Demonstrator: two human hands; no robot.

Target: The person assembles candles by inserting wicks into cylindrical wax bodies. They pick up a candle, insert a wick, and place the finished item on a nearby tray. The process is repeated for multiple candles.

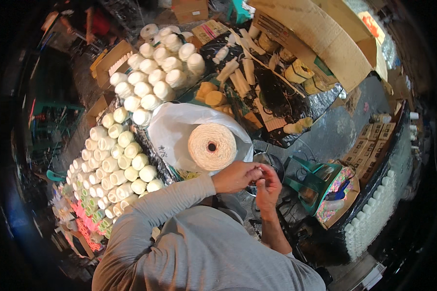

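Note:
My left hand and my right hand meet in front of my body, fingertips pinched together. Whatever lies between the fingers is too small to make out. Just beyond my left hand, a large cream yarn cone shows its round end with a dark core hole. It rests in a white plastic bag whose mouth lies spread around it. My left forearm in its grey sleeve crosses in front of my body, below the bag.
White yarn spools stand in rows at the far left, with cream spools nearer. A large cardboard carton leans at the back right. To my right are a green plastic stool, small brown boxes and a row of white spools.

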